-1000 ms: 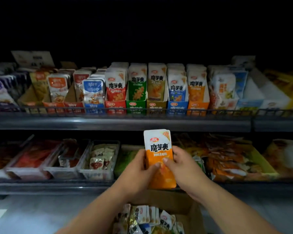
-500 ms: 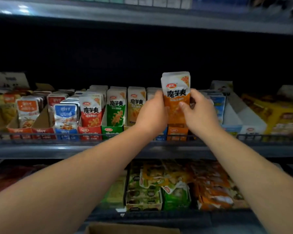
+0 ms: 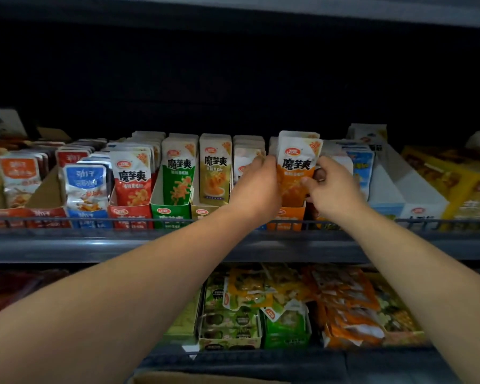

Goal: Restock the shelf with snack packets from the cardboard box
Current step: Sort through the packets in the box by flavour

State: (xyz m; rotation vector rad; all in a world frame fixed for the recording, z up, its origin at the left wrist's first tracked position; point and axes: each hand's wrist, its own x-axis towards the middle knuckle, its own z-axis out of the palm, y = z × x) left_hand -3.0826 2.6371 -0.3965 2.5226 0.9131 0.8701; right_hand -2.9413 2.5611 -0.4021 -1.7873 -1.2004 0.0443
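Compared with half a second ago, the orange snack packet [image 3: 298, 167] is sitting lower: its top is now lying about level with the neighbouring rows, and its bottom edge is dipping into the orange display carton [image 3: 287, 216], directly above that carton's front lip. You are holding the packet upright, printed face toward you. Your left hand [image 3: 257, 189] is reaching in from the left of the carton, its fingers curling round the packet's left edge. Your right hand [image 3: 334, 189] is coming in from the right of the carton, thumb and fingers pinching the packet's right edge. More pale packets are standing just behind the held one, inside the same carton. To the left of the carton, partly behind your left hand, rows of yellow packets [image 3: 215, 173], green packets [image 3: 178, 176] and red packets [image 3: 133, 176] are standing in cartons of their own. All of these cartons are resting on the upper shelf [image 3: 94, 245], behind a wire rail [image 3: 427, 221] running along its front. Well below the carton, at the bottom edge of the view, a strip of the cardboard box [image 3: 178, 379] is showing.
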